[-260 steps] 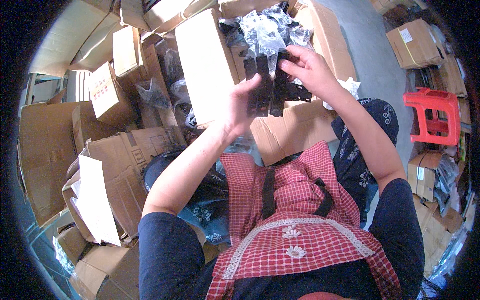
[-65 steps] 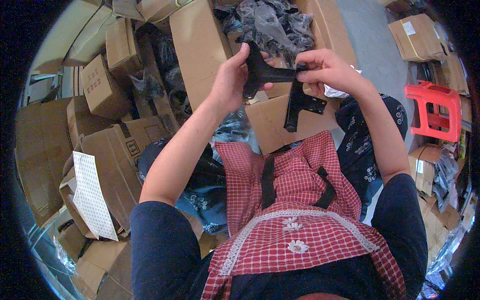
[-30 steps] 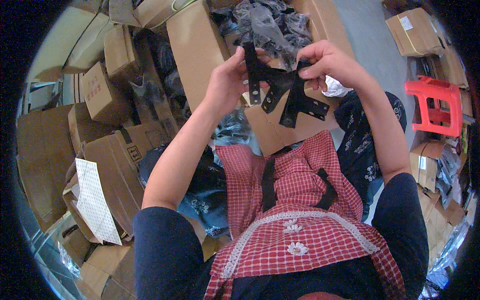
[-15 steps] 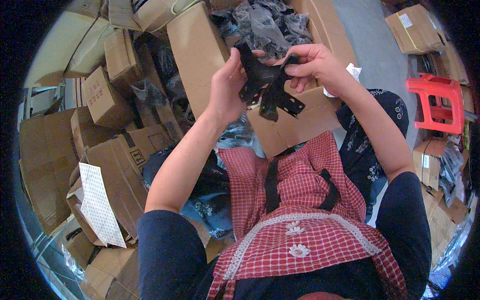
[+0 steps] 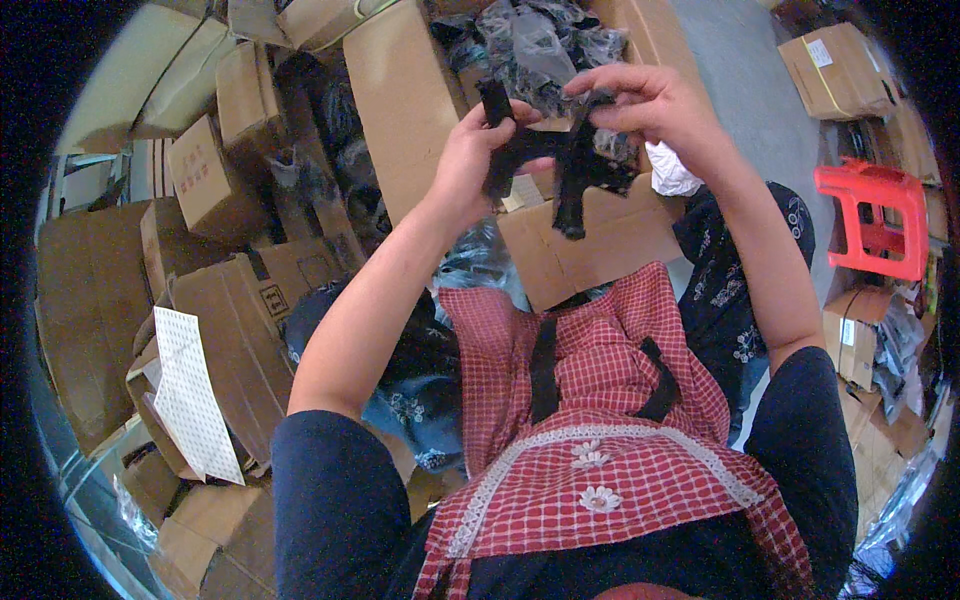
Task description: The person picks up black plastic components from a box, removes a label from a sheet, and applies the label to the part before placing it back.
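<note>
A black, flat-armed piece (image 5: 572, 175) with several arms hangs in the air between my hands; slots showed in it a moment ago, and its exact kind is unclear. My left hand (image 5: 478, 155) is closed round its left arm, the thumb lying across the front. At the upper right end of the piece, my right hand (image 5: 650, 108) pinches with thumb and fingertips, the index finger stretched along the top. Motion blurs the piece. Below and behind it is an open cardboard box (image 5: 590, 250), with dark, plastic-wrapped items (image 5: 535, 45) heaped beyond.
Cardboard boxes (image 5: 210, 185) are stacked along the left, with a white dotted sheet (image 5: 195, 400) leaning there. A red plastic stool (image 5: 870, 220) stands at the right, below a taped carton (image 5: 835, 75). Crumpled white material (image 5: 672, 170) lies beside my right forearm.
The black piece has turned between my hands, and its lower arms have swung right. My left thumb has come across its left arm. My right hand has risen slightly, its index finger straightening.
</note>
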Demonstrator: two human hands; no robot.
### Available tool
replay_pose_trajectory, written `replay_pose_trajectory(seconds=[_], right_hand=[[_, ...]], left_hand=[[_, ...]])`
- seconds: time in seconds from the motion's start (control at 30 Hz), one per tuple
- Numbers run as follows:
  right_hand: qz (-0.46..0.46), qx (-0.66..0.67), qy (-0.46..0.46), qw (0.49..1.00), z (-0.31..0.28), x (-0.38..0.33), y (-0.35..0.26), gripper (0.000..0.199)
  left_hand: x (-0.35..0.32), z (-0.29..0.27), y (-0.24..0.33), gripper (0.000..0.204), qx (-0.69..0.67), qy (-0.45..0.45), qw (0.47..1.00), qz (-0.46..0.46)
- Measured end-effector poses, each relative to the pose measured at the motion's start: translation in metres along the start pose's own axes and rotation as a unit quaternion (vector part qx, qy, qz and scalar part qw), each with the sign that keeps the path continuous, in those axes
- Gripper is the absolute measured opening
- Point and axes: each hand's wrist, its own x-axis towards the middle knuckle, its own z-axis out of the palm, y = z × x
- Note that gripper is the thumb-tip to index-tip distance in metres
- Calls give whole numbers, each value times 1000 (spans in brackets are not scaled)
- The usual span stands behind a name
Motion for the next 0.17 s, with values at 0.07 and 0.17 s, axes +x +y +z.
replay_pose_trajectory(seconds=[0.07, 0.17], right_hand=[[-13, 61, 18, 998, -7, 2, -1, 29], [-17, 122, 18, 992, -23, 6, 11, 30]], left_hand=[[6, -6, 0, 26, 6, 4, 1000, -4], [8, -8, 2, 28, -27, 2, 998, -48]])
